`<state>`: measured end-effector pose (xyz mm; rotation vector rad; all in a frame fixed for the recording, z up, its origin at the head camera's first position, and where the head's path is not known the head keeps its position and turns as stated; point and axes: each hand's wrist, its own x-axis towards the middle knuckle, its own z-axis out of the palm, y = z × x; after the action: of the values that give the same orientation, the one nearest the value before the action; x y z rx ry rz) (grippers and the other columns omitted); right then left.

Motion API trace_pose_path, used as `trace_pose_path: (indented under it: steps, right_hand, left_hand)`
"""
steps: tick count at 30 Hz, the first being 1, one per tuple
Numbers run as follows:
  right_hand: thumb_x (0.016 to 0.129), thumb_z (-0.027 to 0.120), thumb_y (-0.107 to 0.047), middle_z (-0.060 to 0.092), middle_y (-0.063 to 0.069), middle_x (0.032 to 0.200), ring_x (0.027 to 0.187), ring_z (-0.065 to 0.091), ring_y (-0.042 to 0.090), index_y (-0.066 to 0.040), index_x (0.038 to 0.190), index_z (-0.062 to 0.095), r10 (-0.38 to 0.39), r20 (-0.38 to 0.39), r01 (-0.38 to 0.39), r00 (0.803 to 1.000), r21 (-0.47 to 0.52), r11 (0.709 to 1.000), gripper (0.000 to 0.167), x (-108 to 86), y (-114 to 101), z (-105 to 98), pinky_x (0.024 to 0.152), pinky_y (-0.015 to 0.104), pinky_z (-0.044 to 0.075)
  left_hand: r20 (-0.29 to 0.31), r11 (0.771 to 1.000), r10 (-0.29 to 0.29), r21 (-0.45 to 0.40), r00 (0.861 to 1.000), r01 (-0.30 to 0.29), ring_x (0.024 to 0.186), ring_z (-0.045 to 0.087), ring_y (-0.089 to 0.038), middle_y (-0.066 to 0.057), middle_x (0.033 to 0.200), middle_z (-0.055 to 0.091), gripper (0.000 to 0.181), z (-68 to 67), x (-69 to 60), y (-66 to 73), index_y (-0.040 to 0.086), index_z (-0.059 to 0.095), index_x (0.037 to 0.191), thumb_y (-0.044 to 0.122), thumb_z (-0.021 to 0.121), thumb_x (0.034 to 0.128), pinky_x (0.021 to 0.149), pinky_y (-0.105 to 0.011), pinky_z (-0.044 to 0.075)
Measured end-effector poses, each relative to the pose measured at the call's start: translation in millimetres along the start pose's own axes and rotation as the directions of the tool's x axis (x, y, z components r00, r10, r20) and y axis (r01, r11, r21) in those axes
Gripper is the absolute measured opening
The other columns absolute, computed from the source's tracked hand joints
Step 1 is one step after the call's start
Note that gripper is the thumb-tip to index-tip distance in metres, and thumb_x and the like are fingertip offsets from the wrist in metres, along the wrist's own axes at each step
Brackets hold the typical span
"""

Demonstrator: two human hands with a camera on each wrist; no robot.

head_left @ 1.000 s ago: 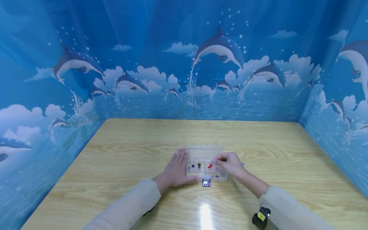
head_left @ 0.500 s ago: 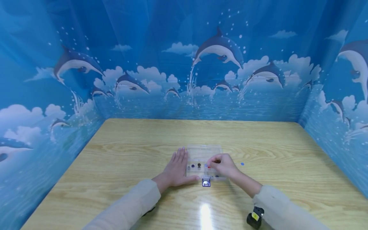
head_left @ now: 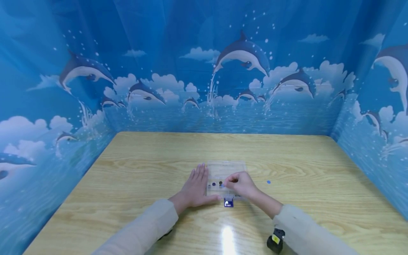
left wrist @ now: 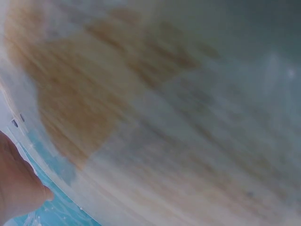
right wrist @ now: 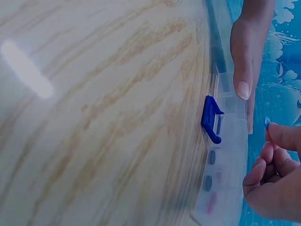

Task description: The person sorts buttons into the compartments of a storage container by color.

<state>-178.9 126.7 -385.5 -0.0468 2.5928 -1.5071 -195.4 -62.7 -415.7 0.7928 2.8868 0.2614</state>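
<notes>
A clear plastic compartment box (head_left: 213,191) with a blue latch (head_left: 228,202) lies on the table, its lid (head_left: 227,168) laid back. My left hand (head_left: 197,187) rests along its left side, fingers straight, thumb at the front edge. My right hand (head_left: 243,184) is over the middle of the box and pinches a small flat blue disc (right wrist: 267,122) between thumb and fingertip. Small dark round pieces (head_left: 214,184) sit in the left compartments. The right compartments are largely hidden by my right hand in the head view; the right wrist view shows dark discs (right wrist: 209,183) and a pink piece (right wrist: 212,202) there.
Another flat blue disc (head_left: 268,182) lies on the wooden table (head_left: 153,152) to the right of the box. A dolphin-printed curtain (head_left: 178,71) stands around the back and sides of the table. The left wrist view is blurred.
My right hand has moved left over the box with the blue disc, from the right compartments towards the middle. The blue disc on the table has come into fuller view. My left hand stays still.
</notes>
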Motion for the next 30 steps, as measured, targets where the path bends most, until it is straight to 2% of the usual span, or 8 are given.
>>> trace_pose_path:
  steps: [7, 14, 22, 30]
  right_hand:
    - [0.081, 0.064, -0.002, 0.067, 0.005, 0.074, 0.064, 0.05, 0.009, 0.001, 0.08, 0.069, -0.005, 0.025, 0.005, 1.0, -0.003, 1.0, 0.006, 1.8, -3, 6, 0.055, 0.016, 0.042]
    - [0.081, 0.064, -0.001, 0.066, 0.004, 0.073, 0.063, 0.048, 0.009, 0.0, 0.078, 0.069, -0.027, 0.042, 0.029, 0.999, -0.045, 0.999, 0.006, 3.1, -5, 9, 0.055, 0.017, 0.04]
    - [0.081, 0.063, -0.002, 0.063, 0.002, 0.073, 0.065, 0.049, 0.012, -0.004, 0.078, 0.069, -0.005, 0.069, 0.011, 0.998, -0.08, 0.997, 0.007, 4.0, -7, 11, 0.055, 0.019, 0.042]
    - [0.08, 0.063, 0.001, 0.067, 0.004, 0.072, 0.062, 0.051, 0.009, -0.001, 0.078, 0.07, -0.082, 0.103, 0.094, 0.991, -0.124, 0.988, 0.007, 2.4, -8, 13, 0.056, 0.018, 0.044]
  left_hand:
    - [-0.006, 1.0, 0.001, 0.002, 1.0, -0.001, 0.144, 0.0, -0.035, -0.022, 0.155, -0.001, 0.107, -0.3, 0.3, 0.7, -0.004, 0.008, 0.147, 0.074, 0.041, 0.0807, 0.118, -0.046, 0.009]
    - [-0.018, 1.0, 0.008, 0.004, 1.0, -0.008, 0.144, 0.002, -0.036, -0.023, 0.154, 0.002, 0.107, -1.1, 0.0, 1.3, -0.005, 0.01, 0.147, 0.073, 0.042, 0.0807, 0.118, -0.046, 0.01]
    - [-0.013, 1.0, 0.008, 0.019, 1.0, -0.008, 0.144, 0.002, -0.036, -0.023, 0.154, 0.001, 0.107, -1.6, 0.3, 1.1, -0.005, 0.01, 0.146, 0.073, 0.042, 0.0808, 0.118, -0.046, 0.011]
    - [-0.013, 1.0, 0.014, 0.016, 1.0, -0.014, 0.143, 0.004, -0.037, -0.025, 0.154, 0.003, 0.105, -3.5, -1.1, 1.5, -0.006, 0.012, 0.146, 0.07, 0.044, 0.0821, 0.118, -0.046, 0.012]
